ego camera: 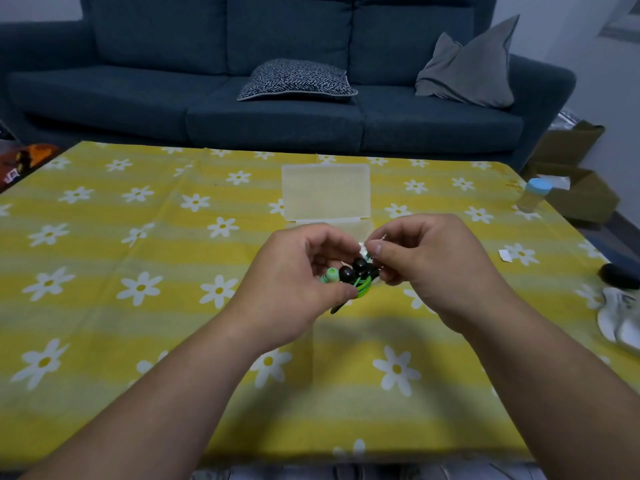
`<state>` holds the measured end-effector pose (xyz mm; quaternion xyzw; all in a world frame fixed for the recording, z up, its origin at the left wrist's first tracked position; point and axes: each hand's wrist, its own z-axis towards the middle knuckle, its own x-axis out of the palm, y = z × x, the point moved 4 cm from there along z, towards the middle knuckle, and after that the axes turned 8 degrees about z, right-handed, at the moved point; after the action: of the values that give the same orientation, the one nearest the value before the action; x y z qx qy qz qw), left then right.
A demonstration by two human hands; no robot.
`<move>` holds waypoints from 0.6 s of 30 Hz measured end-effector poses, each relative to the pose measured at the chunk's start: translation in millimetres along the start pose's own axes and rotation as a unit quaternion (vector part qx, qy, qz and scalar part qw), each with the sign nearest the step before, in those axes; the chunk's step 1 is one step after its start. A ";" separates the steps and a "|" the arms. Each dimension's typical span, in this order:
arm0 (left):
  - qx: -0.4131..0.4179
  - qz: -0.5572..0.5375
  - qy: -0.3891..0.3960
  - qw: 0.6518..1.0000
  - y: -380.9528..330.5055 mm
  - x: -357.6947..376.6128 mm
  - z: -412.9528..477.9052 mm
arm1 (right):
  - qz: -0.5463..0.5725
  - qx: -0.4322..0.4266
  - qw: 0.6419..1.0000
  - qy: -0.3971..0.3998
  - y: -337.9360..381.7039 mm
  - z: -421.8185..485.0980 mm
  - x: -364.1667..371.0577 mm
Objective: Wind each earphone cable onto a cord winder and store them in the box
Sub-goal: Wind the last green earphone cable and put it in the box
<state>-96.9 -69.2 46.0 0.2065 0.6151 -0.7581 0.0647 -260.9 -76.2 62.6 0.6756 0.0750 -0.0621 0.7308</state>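
Both hands meet above the middle of the table. My left hand grips a bundle of earphones: black earbuds, a coiled green cable and a pale green earbud tip, with a black plug sticking out below. My right hand pinches the top of the same bundle, where a small white piece, possibly the cord winder, shows between thumb and forefinger. Just behind the hands lies the clear plastic box, open with its lid folded back; my hands hide most of its base.
The table carries a yellow cloth with white daisies. A small bottle with a blue cap stands at the right edge, near a white scrap. A dark object and white shoe lie far right. A blue sofa stands behind.
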 end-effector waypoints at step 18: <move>0.023 0.105 -0.146 0.983 -5.8 -3.9 -6.8 | -0.181 -0.122 0.976 -0.027 8.2 -18.0 36.3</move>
<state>-93.8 -61.9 51.8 0.1586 0.5564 -0.7831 0.2281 -224.2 -57.2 62.3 0.5551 0.1828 -0.2020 0.7859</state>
